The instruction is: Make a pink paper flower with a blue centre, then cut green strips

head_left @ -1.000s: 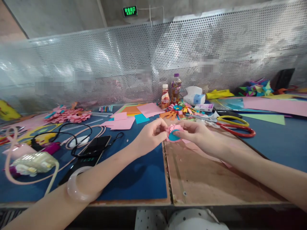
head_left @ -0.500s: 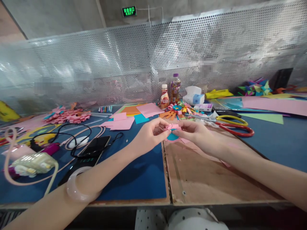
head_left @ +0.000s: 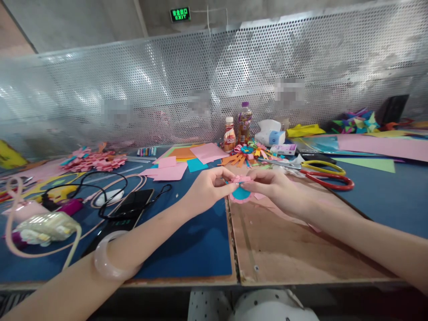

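Note:
Between my two hands is a small pink paper flower point(head_left: 241, 193) with a blue round centre, held up above the seam of the table. My left hand point(head_left: 211, 186) pinches its left edge between thumb and fingers. On the opposite edge my right hand point(head_left: 274, 187) grips it the same way. The thumbs lie near each other at the top of the blue part. Fingertips behind the paper are partly hidden. Below and to the right, pink paper pieces point(head_left: 284, 209) lie on the bare wooden board point(head_left: 284, 249).
Scissors with red and yellow handles point(head_left: 329, 180) lie at the right. Coloured paper sheets point(head_left: 170, 171), a pile of pink paper flowers point(head_left: 95, 160) and two bottles point(head_left: 229, 136) stand or lie farther back. A phone point(head_left: 133, 205), cables and a glue gun crowd the left.
The pink and blue flower has tipped so that more of its blue centre and its lower pink rim show. Both hands keep hold of it, nearly in the same place.

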{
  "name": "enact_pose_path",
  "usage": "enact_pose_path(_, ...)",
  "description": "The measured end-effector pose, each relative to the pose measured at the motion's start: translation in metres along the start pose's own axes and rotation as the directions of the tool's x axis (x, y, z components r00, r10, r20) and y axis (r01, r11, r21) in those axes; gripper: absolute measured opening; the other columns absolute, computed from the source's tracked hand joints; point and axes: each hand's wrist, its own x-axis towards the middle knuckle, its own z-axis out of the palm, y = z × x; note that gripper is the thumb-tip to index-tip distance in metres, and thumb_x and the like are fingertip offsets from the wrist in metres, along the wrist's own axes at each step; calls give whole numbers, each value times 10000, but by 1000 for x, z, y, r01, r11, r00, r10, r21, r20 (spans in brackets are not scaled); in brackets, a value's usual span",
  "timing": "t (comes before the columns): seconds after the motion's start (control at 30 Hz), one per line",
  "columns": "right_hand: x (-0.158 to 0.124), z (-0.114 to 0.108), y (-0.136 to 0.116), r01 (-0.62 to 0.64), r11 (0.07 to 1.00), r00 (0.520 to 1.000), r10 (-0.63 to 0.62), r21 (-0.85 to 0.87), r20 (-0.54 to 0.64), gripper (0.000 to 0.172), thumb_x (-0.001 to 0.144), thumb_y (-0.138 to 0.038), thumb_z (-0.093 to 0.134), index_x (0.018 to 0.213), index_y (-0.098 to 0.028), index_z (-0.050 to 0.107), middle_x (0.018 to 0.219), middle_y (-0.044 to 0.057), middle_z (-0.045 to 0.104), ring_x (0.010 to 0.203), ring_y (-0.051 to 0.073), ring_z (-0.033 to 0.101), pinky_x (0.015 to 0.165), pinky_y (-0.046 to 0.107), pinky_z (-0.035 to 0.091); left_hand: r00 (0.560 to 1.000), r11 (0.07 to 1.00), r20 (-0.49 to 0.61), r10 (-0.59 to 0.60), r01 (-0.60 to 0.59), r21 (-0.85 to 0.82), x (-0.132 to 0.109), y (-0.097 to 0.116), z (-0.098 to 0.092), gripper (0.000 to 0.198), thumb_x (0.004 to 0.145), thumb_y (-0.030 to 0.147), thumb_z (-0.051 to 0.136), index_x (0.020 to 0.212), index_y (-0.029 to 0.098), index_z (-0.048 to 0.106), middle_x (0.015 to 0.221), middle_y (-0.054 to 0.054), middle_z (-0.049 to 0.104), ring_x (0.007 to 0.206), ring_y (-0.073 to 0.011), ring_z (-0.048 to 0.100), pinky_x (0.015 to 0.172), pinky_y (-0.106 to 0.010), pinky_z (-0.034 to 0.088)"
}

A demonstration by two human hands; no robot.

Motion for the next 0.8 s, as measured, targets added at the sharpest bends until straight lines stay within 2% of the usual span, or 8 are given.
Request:
enact_pose_path(0.17,-1,-1,-4,-2,998,1000,2,-57,-1,248,759,-403,633,702,-162,640,733,8,604,699,116,531,622,226,406,1000,999,-20,-20,20,-31,1,0,1,149,734,269,642,814,153,593,758,-13,635,660,-120,584,618,-250,472)
enact_pose_path(0.3,-1,1,-4,-75,997,997,76,-31,9,293,784,-461,585,881,-195,659,876,30,649,782,142,559,616,234,421,998,998,-68,-7,3,-65,1,1,0,161,735,291,647,791,149,597,703,1,617,623,-108,566,594,-241,467)
enact_pose_path(0.43,1,1,0,-105,994,994,105,2,-6,326,744,-467,629,944,-211,658,886,28,656,766,136,556,629,247,437,991,998,-131,-1,-7,-64,2,-1,-2,173,726,294,653,794,144,602,727,-5,622,634,-109,565,599,-241,464)
enact_pose_path(0.63,0,1,2,-58,997,998,57,-52,-35,309,738,-491,615,800,-193,671,793,20,635,705,125,542,596,243,428,992,999,-127,-4,-2,-48,3,-1,-1,178,713,283,663,782,153,564,750,7,607,679,-105,569,642,-234,457)
enact_pose_path(0.8,-1,0,-1,-67,993,997,64,-96,-41,293,741,-475,621,722,-185,663,717,-1,607,647,104,511,585,233,403,991,999,-125,-38,41,21,4,0,0,276,674,366,701,785,151,570,744,-3,599,676,-117,556,645,-253,448)
